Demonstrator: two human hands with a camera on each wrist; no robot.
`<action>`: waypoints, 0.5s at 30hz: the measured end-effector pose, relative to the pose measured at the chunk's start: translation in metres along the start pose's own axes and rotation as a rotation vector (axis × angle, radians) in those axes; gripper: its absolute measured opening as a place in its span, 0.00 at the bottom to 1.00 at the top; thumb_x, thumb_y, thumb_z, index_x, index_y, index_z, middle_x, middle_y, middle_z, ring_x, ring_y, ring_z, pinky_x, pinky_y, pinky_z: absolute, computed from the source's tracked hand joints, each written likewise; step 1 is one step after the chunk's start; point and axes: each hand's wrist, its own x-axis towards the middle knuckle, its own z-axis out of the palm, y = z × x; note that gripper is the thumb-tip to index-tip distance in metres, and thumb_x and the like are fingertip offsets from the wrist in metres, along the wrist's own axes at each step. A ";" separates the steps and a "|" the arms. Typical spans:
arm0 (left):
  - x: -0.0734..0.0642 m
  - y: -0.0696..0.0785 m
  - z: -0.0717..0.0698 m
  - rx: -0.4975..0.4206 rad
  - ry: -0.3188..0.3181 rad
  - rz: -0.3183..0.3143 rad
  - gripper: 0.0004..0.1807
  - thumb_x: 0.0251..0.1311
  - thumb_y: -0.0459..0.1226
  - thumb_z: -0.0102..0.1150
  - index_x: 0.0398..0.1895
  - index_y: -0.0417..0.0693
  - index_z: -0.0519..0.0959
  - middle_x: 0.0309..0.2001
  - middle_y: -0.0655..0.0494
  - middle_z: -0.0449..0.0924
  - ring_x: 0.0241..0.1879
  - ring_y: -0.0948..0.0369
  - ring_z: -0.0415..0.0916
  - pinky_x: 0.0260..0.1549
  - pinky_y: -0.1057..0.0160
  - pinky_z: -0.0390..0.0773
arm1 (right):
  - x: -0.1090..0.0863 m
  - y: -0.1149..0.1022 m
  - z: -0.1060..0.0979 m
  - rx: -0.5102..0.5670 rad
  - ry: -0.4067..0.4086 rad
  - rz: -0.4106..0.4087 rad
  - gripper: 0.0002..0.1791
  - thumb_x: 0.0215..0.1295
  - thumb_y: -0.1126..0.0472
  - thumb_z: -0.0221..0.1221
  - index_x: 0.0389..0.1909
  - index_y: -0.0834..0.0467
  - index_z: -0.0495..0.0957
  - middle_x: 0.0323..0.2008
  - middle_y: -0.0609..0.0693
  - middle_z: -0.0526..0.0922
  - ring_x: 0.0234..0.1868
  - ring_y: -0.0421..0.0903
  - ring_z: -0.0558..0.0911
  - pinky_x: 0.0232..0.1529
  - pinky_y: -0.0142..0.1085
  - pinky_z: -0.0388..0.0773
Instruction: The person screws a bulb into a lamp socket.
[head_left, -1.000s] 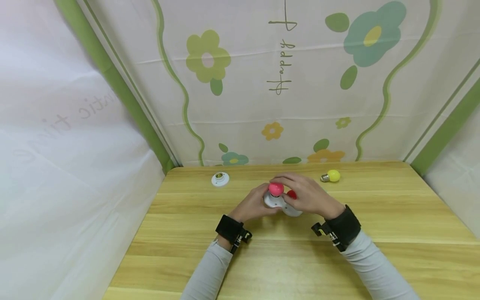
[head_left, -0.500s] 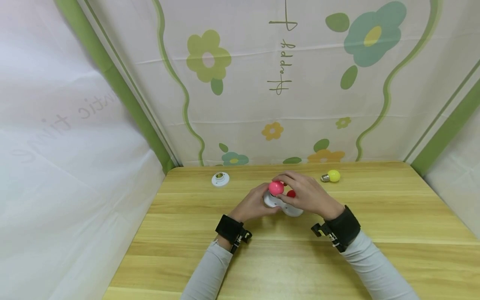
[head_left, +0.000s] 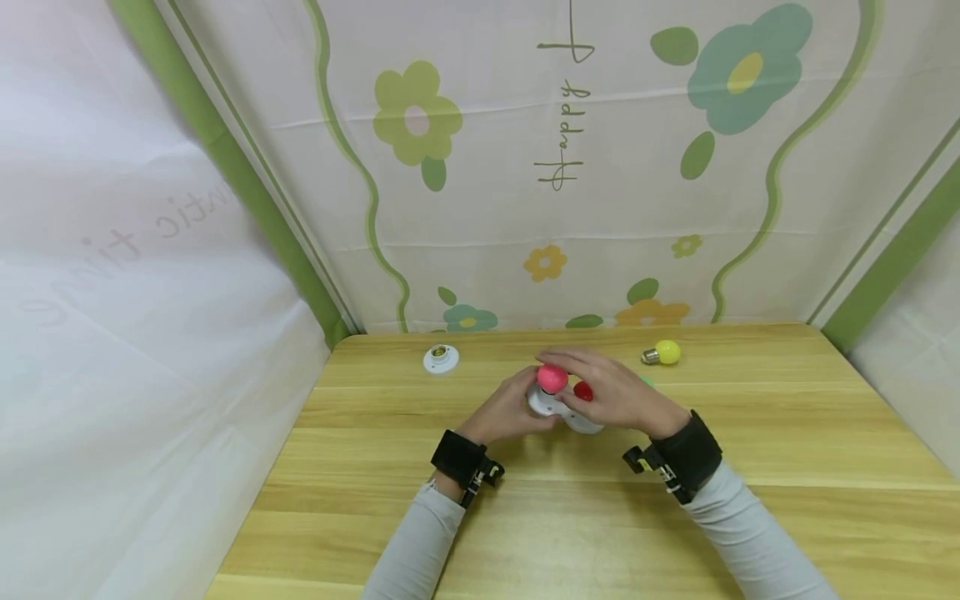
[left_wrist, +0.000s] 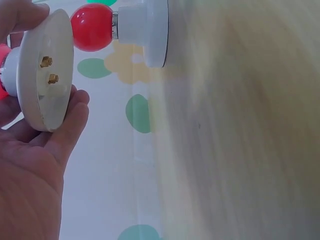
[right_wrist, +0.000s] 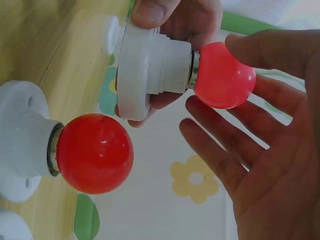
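My left hand (head_left: 513, 408) grips the rim of a white round lamp holder (left_wrist: 55, 95), lifted above the table and tilted, with two brass screws showing on its underside. A pinkish-red light bulb (right_wrist: 225, 75) sits in its socket, a bit of metal thread visible at the collar. My right hand (head_left: 611, 392) has its thumb on this bulb and its fingers around the far side, some of them spread apart. Close beside, a second red bulb (right_wrist: 95, 153) stands in another white lamp holder (right_wrist: 22, 140) on the table, partly hidden by my right hand in the head view.
An unfilled white lamp holder (head_left: 441, 358) lies at the table's back left. A yellow bulb (head_left: 667, 352) lies on its side at the back right. Something green (head_left: 647, 381) peeks out behind my right hand. A printed curtain (head_left: 480, 208) hangs behind the wooden table (head_left: 570, 533).
The fingers of my right hand have shifted around the pinkish-red bulb, more of the green thing now showing behind them. My left hand and its lamp holder stay nearly in place.
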 end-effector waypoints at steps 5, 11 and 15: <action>-0.001 0.002 -0.001 -0.001 -0.009 -0.007 0.47 0.61 0.33 0.76 0.82 0.55 0.62 0.73 0.55 0.74 0.69 0.61 0.75 0.69 0.63 0.77 | 0.001 -0.001 0.001 0.033 0.006 -0.002 0.26 0.70 0.63 0.70 0.67 0.62 0.80 0.65 0.58 0.84 0.66 0.56 0.83 0.64 0.51 0.83; -0.001 0.005 -0.003 0.003 -0.014 -0.019 0.45 0.62 0.34 0.75 0.80 0.54 0.64 0.72 0.54 0.76 0.68 0.61 0.76 0.68 0.62 0.78 | 0.003 0.000 0.003 0.007 0.039 -0.023 0.25 0.70 0.64 0.70 0.66 0.63 0.81 0.62 0.60 0.85 0.62 0.58 0.85 0.59 0.50 0.86; -0.001 0.004 -0.003 0.013 -0.005 -0.027 0.44 0.62 0.35 0.76 0.80 0.53 0.65 0.72 0.54 0.76 0.68 0.60 0.76 0.69 0.62 0.78 | 0.004 0.000 0.005 0.011 0.044 -0.009 0.24 0.70 0.63 0.70 0.66 0.63 0.81 0.61 0.60 0.85 0.61 0.57 0.86 0.57 0.48 0.87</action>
